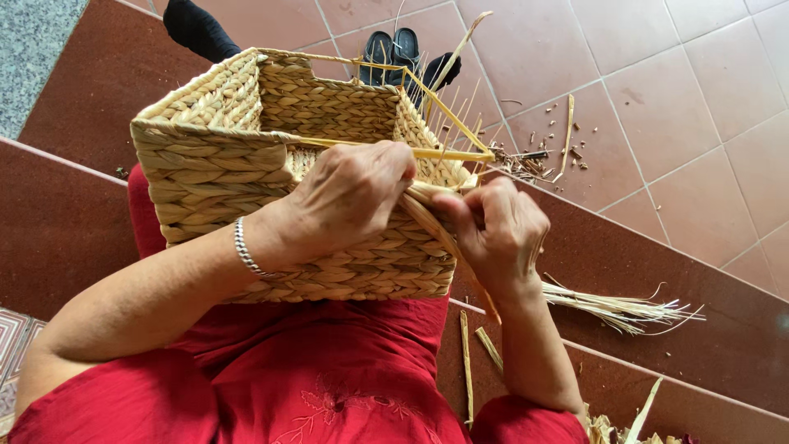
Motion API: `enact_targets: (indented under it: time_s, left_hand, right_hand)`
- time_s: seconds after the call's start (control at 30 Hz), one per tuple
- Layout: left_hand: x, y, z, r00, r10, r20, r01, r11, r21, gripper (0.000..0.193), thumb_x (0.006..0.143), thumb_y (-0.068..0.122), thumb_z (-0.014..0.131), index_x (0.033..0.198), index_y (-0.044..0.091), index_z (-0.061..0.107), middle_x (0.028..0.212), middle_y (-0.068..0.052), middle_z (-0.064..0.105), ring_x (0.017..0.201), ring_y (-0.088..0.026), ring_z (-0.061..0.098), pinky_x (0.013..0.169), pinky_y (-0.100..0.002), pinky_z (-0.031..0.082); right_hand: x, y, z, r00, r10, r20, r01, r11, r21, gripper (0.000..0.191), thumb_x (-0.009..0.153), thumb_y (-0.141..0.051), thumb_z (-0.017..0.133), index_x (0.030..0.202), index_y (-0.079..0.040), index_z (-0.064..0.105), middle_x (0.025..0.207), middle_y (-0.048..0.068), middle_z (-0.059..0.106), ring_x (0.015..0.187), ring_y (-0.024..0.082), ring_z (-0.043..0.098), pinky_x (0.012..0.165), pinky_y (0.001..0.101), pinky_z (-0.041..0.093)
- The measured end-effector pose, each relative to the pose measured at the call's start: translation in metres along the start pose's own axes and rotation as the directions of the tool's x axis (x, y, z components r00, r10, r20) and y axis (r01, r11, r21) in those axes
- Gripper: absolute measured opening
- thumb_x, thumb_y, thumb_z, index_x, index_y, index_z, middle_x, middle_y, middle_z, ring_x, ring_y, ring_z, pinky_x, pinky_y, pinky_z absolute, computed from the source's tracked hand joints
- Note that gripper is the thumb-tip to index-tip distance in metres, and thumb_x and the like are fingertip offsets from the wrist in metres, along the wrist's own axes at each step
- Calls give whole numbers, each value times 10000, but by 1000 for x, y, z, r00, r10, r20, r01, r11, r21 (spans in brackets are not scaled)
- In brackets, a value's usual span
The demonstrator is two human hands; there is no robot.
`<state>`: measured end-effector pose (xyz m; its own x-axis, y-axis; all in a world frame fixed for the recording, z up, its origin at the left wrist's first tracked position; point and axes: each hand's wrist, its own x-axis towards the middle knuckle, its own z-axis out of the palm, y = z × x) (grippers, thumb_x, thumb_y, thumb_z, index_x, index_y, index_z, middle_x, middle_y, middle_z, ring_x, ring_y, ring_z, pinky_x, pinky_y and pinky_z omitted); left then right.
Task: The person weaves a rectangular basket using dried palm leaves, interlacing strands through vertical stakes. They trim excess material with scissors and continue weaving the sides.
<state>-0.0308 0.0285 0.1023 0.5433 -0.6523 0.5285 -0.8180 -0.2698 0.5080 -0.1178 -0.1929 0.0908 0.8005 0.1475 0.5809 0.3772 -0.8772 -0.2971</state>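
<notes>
Reddish-brown floor tiles (657, 107) spread across the background, stepping down in 2 darker tiled steps (625, 263) toward the person, with a strip of grey speckled stone (33, 49) at the upper left. On the person's lap, over a red garment (329, 370), sits a rectangular woven basket (214, 173) of pale braided straw, tilted so its open mouth faces away; thin yellow frame rods (427, 107) and upright stakes stick out at its far right corner.

Left hand (349, 197) presses against the basket's near right edge, fingers curled over a flat straw strand (436, 222) and pinching it; a silver bracelet (245, 248) circles that wrist. Right hand (493, 230) is just beside it, touching, clenched around the same strand, which runs down past the wrist.

Behind the right forearm lies a frayed bundle of straw (625, 311) on the step. Cut straw pieces (467, 362) lie between the knees, more scraps (534, 156) litter the tiles beyond the basket, and a pair of black sandals (393, 49) rests at the top, partly hidden by the stakes. A dark-socked foot (197, 29) shows at the upper left.
</notes>
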Motion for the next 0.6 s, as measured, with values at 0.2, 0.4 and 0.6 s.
enact_targets:
  time_s: [0.2, 0.4, 0.6]
  left_hand:
    - [10, 5, 10, 995, 71, -71, -56, 978, 200, 260, 881, -27, 642, 1135, -80, 626, 830, -204, 669, 600, -263, 684, 459, -339, 534]
    - [22, 10, 22, 899, -239, 366, 117, 938, 326, 174, 981, 129, 647, 953, -40, 623, 672, -132, 675, 529, -253, 674, 455, -384, 532]
    - [20, 2, 19, 992, -55, 113, 63, 996, -64, 154, 921, -39, 607, 1062, -42, 667, 839, -186, 685, 661, -295, 695, 582, -386, 566]
  right_hand:
    - [-20, -3, -5, 988, 140, 66, -153, 949, 275, 187, 1045, -241, 763, 1069, -93, 651, 869, 20, 622, 661, 110, 604, 558, 255, 508]
    - [-17, -9, -9, 990, -128, 57, 131, 991, -39, 477, 837, -423, 836, 1114, -75, 665, 958, 86, 588, 798, 213, 580, 639, 365, 509]
    - [-10, -31, -38, 980, -170, 107, 195, 932, -305, 246, 892, -145, 807, 1111, -77, 720, 1050, 79, 628, 917, 254, 591, 768, 407, 478]
